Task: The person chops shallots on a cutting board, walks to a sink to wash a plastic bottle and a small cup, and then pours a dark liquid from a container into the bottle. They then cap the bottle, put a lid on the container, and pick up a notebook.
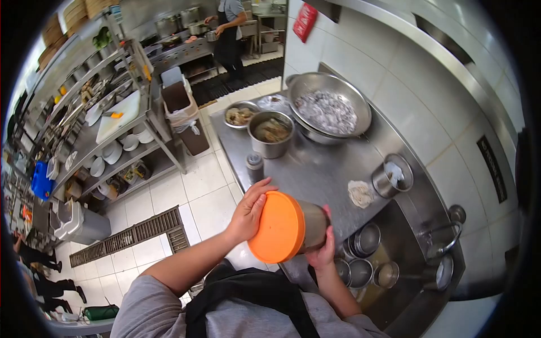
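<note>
A large container with an orange lid [276,227] is held tilted on its side in front of my chest, near the front edge of the steel counter [315,174]. My left hand [251,211] grips the lid's rim on the left. Around the grey body at the other end, my right hand [324,245] is wrapped, its palm partly hidden behind it. Just beyond my left hand stands a grey bottle [255,167]. Farther back are a steel pot [271,135] with shellfish-like food, a small bowl [241,115] of similar food and a big bowl of ice [327,112].
A pale cloth [360,194] lies beside a small steel pot [393,176]. Several bowls sit in the sink [406,225] at right, under a faucet [451,239]. Left are shelves [121,121] and a bin [189,127]. A person [228,39] stands at the stove; others are far left.
</note>
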Demonstrator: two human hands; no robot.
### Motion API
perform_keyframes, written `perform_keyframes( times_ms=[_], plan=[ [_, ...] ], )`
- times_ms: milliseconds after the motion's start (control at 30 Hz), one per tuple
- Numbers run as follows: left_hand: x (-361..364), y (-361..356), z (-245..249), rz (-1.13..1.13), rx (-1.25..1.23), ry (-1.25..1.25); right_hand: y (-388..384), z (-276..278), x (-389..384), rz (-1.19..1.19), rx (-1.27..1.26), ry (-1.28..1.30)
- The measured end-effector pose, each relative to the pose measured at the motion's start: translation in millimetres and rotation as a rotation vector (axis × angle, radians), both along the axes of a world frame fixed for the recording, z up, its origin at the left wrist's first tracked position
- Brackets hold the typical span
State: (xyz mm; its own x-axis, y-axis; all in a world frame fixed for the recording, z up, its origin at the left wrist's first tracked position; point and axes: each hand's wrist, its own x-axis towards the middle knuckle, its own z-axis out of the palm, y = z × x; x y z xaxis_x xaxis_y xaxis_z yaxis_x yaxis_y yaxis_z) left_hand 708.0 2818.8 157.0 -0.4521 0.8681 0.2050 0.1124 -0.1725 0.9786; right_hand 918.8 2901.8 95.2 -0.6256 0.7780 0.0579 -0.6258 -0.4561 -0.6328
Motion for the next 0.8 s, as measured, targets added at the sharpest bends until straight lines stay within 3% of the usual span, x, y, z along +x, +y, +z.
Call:
perform_keyframes(
  times_ms=[33, 67, 100, 167, 200, 300, 367, 433, 533, 633, 667, 767, 800],
  plan=[
    [-19.6, -8.6, 17.1, -0.005, 0.05, 0.432, 0.1, 5.2, -14.3, 0.177, -0.157, -0.02],
    [-42.5, -15.5, 32.8, -0.171, 0.11, 0.587, 4.1, 1.8, -29.8, 0.341, -0.203, -0.151],
    [-57.8, -22.0, 48.7, -0.162, 0.112, 0.588, 3.5, 0.8, -48.7, 0.349, -0.198, -0.152],
    [-83.0, -38.7, 74.9, -0.686, -0.056, 0.814, -4.2, 4.3, -89.5, 0.814, -0.454, -0.532],
    [-92.3, -45.3, 77.9, -0.785, -0.048, 0.797, -5.7, -25.9, -111.3, 0.923, -0.423, -0.526],
    [-135.5, -69.0, 88.6, -0.806, -0.094, 0.972, -26.8, -46.4, -174.8, 1.09, -0.439, -0.567],
    [-168.8, -86.4, 84.5, -0.742, -0.048, 0.992, -51.8, -28.7, -208.7, 1.11, -0.461, -0.582],
    [-203.5, -110.7, 79.8, -0.625, -0.196, 0.8, -75.4, -21.6, -239.2, 1.082, -0.435, -0.597],
    [-253.6, -171.9, 53.8, -0.348, -0.265, 0.649, -76.7, -60.2, -267.4, 0.814, -0.336, -0.448],
    [-293.0, -251.8, 31.9, -0.015, -0.322, 0.542, -52.9, -79.2, -264.1, -0.329, 0.263, -0.807],
    [-303.7, -277.9, 22.9, 0.164, -0.353, 0.462, -31.5, -89.0, -263.6, -0.633, 0.656, -1.019],
    [-331.6, -351.5, -2.8, 0.488, -0.408, 0.326, 26.2, -102.5, -260.9, -0.691, 0.79, -1.199],
    [-340.6, -375.9, -13.8, 0.59, -0.502, 0.336, 35.0, -99.4, -269.6, -0.569, 0.664, -1.088]
  ],
)
